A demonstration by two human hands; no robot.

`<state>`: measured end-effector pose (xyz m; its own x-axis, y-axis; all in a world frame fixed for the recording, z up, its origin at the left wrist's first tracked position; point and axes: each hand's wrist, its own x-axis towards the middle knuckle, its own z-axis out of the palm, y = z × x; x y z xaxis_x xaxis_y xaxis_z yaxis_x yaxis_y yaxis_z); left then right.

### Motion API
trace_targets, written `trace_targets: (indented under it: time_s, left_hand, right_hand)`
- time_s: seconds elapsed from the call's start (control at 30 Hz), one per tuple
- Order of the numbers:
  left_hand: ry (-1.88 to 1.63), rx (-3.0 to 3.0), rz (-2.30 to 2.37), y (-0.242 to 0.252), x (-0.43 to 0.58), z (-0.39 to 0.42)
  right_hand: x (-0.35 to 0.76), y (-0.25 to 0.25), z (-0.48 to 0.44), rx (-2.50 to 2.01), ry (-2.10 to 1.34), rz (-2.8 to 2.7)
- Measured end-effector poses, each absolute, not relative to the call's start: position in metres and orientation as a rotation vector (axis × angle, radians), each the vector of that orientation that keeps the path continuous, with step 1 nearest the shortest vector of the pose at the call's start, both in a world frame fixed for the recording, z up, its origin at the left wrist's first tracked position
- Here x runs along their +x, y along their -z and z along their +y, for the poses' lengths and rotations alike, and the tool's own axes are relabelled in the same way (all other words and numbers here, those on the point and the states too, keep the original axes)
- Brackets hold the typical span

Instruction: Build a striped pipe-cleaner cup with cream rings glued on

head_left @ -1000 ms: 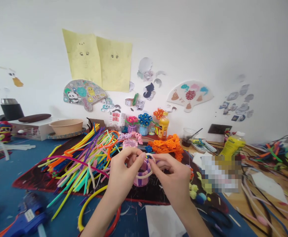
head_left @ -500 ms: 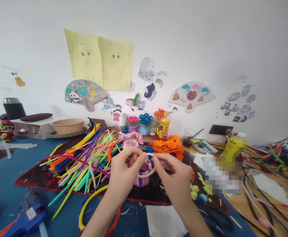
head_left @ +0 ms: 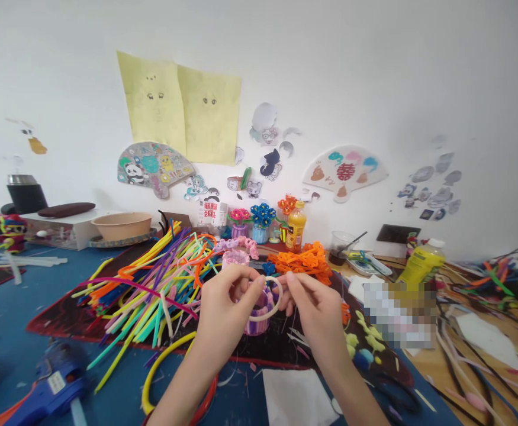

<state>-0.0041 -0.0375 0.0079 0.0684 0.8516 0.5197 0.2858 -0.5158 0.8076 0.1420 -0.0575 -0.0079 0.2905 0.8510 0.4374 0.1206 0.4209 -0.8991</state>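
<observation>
Where the ring sits: just above the cup.
Left hand, right hand: both grips pinch the ring (fingertips only).
Done: ring looks looped shut.
Undone: apparently not fixed to cup.

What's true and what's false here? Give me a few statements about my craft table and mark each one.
1. The left hand and right hand both pinch a pale loop. True.
2. The blue glue gun lies to the right of the hands. False: it lies at the lower left.
3. A beige bowl stands at the back left. True.
4. The orange drink bottle lies on its side. False: it stands upright near the wall.
</observation>
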Motion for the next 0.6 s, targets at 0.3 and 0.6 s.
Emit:
trace_targets:
  time_s: [0.3,0.6]
  left_hand:
    - [-1.51,1.907,1.135,-0.0052,-0.0044,-0.0349]
    - [-1.622,2.256,1.198,-0.0007,-0.0051,-0.0339]
  right_hand:
    - [0.143,0.0089,-0.0538,-0.987,-0.749,-1.163]
    - [0.1443,0.0154,-0.053,-1.07,-0.612,-1.266]
